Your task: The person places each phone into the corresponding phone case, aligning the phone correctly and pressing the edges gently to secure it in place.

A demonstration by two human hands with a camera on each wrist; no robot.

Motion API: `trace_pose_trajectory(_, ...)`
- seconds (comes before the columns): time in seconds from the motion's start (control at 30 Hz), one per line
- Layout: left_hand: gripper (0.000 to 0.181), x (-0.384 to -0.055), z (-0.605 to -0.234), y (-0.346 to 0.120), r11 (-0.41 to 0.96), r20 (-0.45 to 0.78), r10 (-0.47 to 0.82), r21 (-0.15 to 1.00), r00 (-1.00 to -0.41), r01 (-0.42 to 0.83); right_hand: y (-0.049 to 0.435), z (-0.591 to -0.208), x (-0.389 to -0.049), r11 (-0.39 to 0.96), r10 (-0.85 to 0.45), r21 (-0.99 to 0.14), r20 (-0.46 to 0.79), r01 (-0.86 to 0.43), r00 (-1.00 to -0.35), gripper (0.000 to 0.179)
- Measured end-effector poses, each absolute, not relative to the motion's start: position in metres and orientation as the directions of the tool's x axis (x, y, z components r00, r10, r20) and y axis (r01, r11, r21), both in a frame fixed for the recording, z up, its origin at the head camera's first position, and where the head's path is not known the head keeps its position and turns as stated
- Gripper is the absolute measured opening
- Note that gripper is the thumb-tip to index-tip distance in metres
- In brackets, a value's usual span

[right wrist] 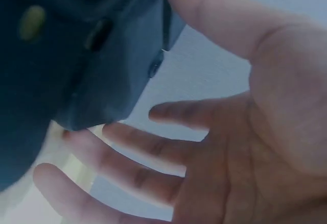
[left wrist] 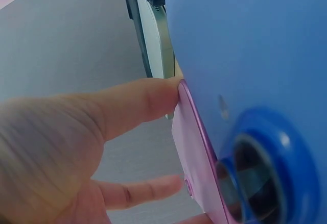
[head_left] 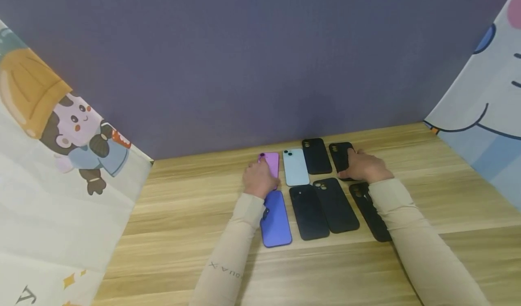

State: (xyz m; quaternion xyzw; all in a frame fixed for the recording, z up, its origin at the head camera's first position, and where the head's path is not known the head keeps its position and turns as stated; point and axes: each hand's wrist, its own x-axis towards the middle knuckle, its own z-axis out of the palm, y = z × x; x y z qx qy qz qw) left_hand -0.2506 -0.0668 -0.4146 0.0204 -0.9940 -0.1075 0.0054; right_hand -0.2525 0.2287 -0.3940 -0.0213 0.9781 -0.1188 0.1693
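Note:
My left hand point(head_left: 258, 179) grips a pink phone point(head_left: 273, 160) on the wooden table, with thumb and fingers along its edges. Close up in the left wrist view, the thumb meets a corner of the phone, and a blue phone point(left wrist: 240, 50) looms in front. That blue phone point(head_left: 277, 220) lies just below the left hand. Over on the right, a black phone case point(head_left: 338, 154) with camera holes is spanned by the thumb and fingers of my right hand point(head_left: 366, 167). The right wrist view shows the thumb and fingertips at edges of a dark case point(right wrist: 110, 76).
A pale blue phone point(head_left: 296, 168) and a black case point(head_left: 316, 156) lie between the hands. Nearer me are a black phone point(head_left: 308, 213) and a black case point(head_left: 337, 205), side by side. Another black case point(head_left: 369, 213) is partly under the right sleeve. A grey-purple panel point(head_left: 244, 71) borders the table's back.

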Motion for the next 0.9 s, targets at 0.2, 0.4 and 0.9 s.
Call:
trace_pose_trajectory(0.2,0.090,-0.2509,-0.4161,-0.0672,0.962,0.007,-0.068,0.266,-0.998,-0.064,0.2300,-0.3974,-0.2522,0.968,-0.047,-0.249,-0.318,0.035,-0.947,0.106)
trace_pose_trajectory(0.4,0.101,-0.2499,-0.4161,-0.0685,0.931,-0.028,-0.080,0.356,-0.996,-0.085,0.2302,-0.3985,-0.2519,0.961,-0.051,-0.274,-0.307,0.037,-0.950,0.108)
trace_pose_trajectory(0.9,0.107,-0.2522,-0.4148,-0.0750,0.919,-0.043,-0.097,0.379,-0.994,-0.106,0.2328,-0.3990,-0.2520,0.951,-0.060,-0.307,-0.273,0.028,-0.960,0.113)
